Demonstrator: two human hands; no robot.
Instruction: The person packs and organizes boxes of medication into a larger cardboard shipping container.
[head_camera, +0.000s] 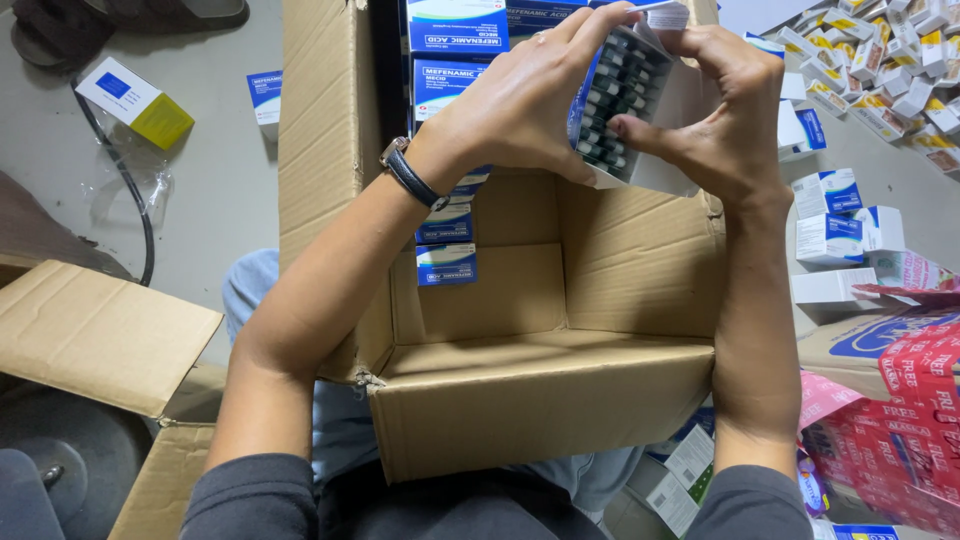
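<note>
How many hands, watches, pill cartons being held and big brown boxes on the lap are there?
hands: 2 (left hand, right hand)
wristwatch: 1, on the left wrist
carton of blister strips: 1, held by both hands
open cardboard box: 1
Total: 5

- One view only, from a camera worn on the person's head.
- It faces steeply down over both forearms into an open cardboard box (520, 300) resting on the person's lap.
- It sits close: the left hand (520, 105) and right hand (725, 110) fill the upper middle of the frame, and the sleeves cut off at the bottom edge.
- The margins take in grey floor (200, 200) on the left and scattered small cartons (830, 225) on the right.
</note>
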